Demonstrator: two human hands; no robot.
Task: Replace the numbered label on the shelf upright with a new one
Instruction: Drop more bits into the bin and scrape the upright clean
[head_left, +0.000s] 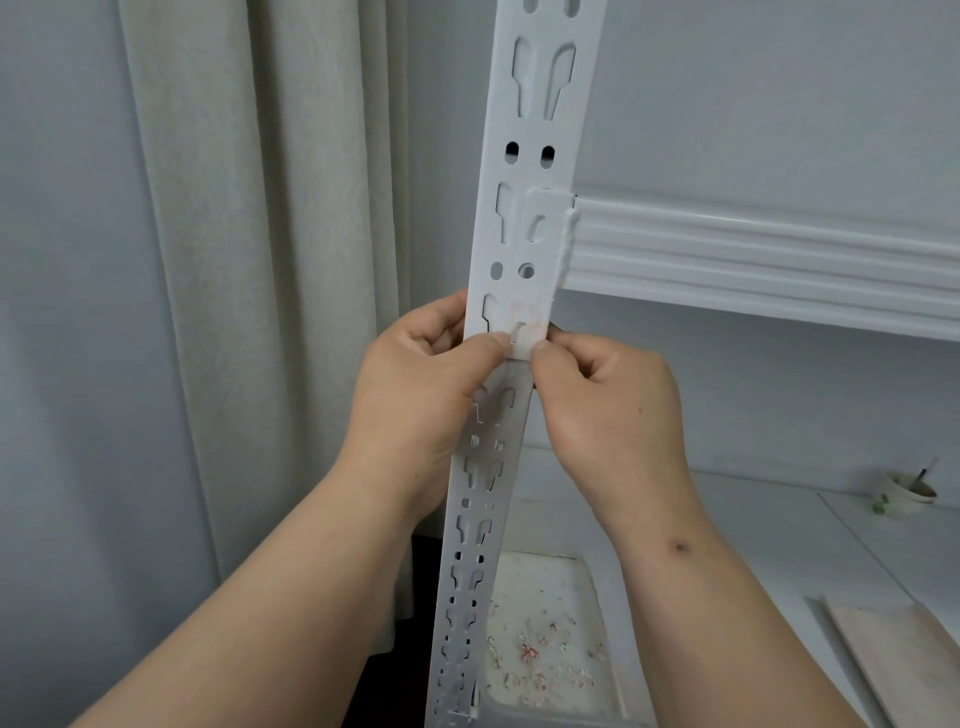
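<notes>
The white slotted shelf upright (524, 218) runs from the top of the view down to the bottom. At mid height a worn, whitish label (523, 332) with pink residue sticks to its front. My left hand (421, 395) grips the upright's left edge, with the thumb tip pressed on the label. My right hand (608, 410) is curled at the right edge. Its thumb and forefinger pinch the label's lower right corner. No number can be read on the label.
A white shelf beam (753, 260) hooks into the upright on the right. Below, a white tray (597, 582) holds several red and white paper scraps. A small cup (906, 496) and a pale board (904, 654) lie on the lower shelf. A curtain (249, 260) hangs at left.
</notes>
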